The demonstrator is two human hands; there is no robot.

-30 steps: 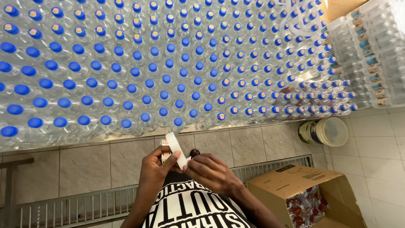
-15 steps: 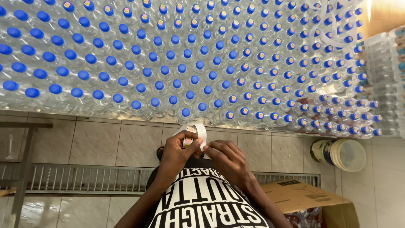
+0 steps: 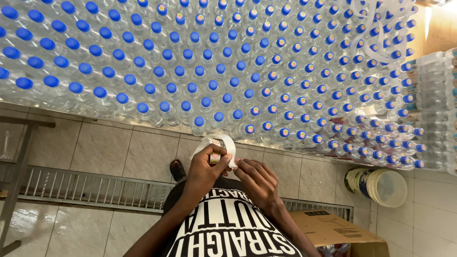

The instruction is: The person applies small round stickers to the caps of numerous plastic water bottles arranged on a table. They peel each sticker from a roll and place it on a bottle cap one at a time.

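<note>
- The left hand (image 3: 205,164) pinches a small roll of labels (image 3: 215,157), fingers closed around it, in front of the chest.
- The right hand (image 3: 254,177) grips the loose end of the white label strip (image 3: 230,146) that arcs off the roll.
- Clear bottles with blue caps (image 3: 200,71) stand massed on the tabletop; possibly some caps on the right already carry stickers, most look bare.
- On the tiled floor, a white bucket (image 3: 381,186) and a cardboard box (image 3: 333,231).

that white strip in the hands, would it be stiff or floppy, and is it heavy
Probably floppy: the white strip arches in a loose loop between the left hand and the right hand, so it bends readily. It looks thin and flat, so likely very light. Fingertips alone pinch it, which suggests it needs little grip.
</note>
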